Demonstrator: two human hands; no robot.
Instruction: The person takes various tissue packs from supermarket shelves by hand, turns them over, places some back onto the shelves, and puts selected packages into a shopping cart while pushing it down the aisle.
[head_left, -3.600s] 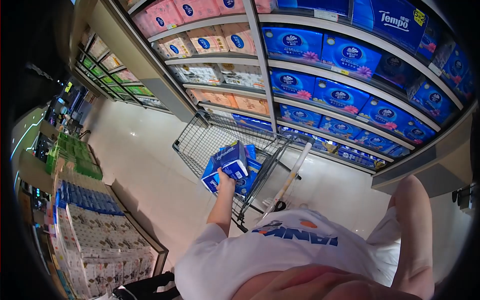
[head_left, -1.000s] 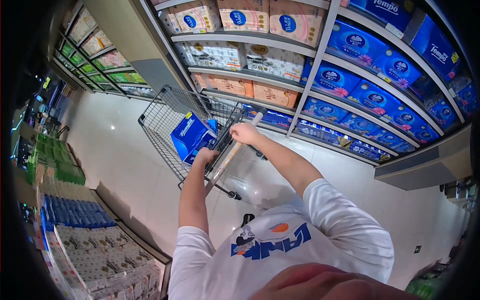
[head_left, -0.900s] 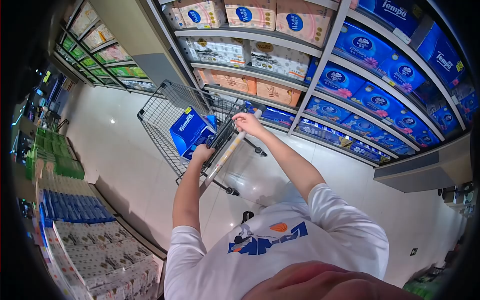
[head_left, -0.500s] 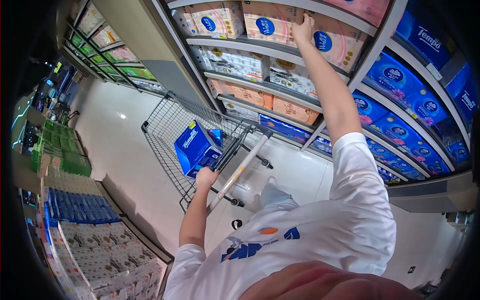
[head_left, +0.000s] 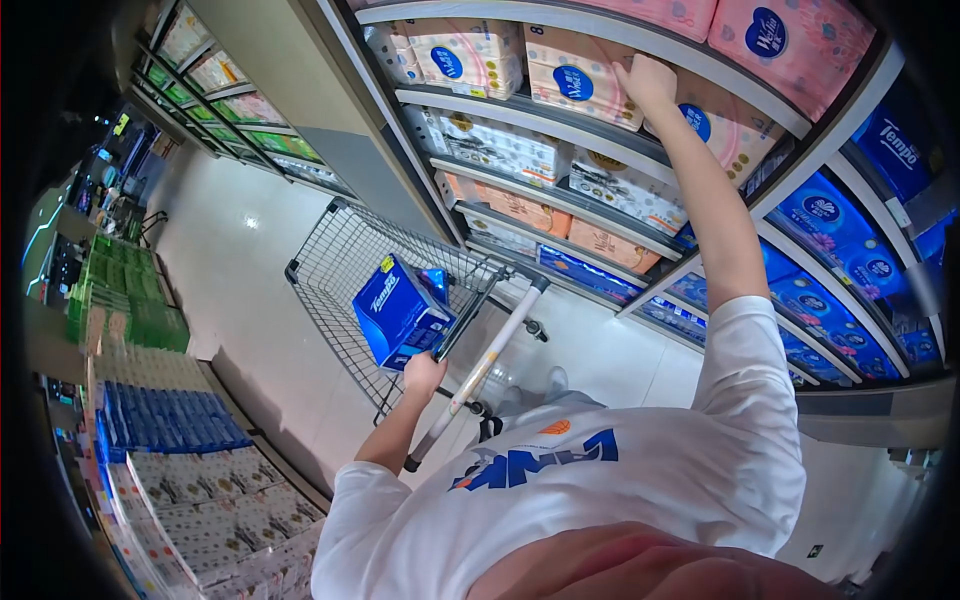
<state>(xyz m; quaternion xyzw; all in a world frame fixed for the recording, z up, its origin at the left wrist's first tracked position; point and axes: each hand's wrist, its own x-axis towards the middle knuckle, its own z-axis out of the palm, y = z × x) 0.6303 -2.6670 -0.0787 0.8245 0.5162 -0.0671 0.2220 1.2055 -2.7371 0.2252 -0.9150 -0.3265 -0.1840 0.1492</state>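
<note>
My right hand point(head_left: 650, 84) reaches up to a shelf, its fingers curled round the right edge of a beige-pink pack of tissues point(head_left: 575, 84) with a blue round label. Just right of that hand, partly behind my forearm, is a matching tissue pack point(head_left: 745, 130). Lower down, my left hand point(head_left: 425, 375) is closed on the near rim of a wire shopping cart point(head_left: 335, 262), beside its pale push bar. Inside the cart are a blue Tempo pack point(head_left: 392, 315) and a smaller shiny blue pack point(head_left: 436, 283), partly hidden behind it.
Blue tissue packs point(head_left: 835, 235) fill the shelves at right, and pink packs point(head_left: 790, 45) line the upper shelf. White patterned packs point(head_left: 495, 143) are on a lower shelf. Stacked goods point(head_left: 205, 505) stand at left. Pale floor tiles point(head_left: 250, 240) stretch beyond the cart.
The view has shifted, so shelves and cart appear farther right. My right hand remains at the tissue pack's edge, and my left hand stays on the cart.
</note>
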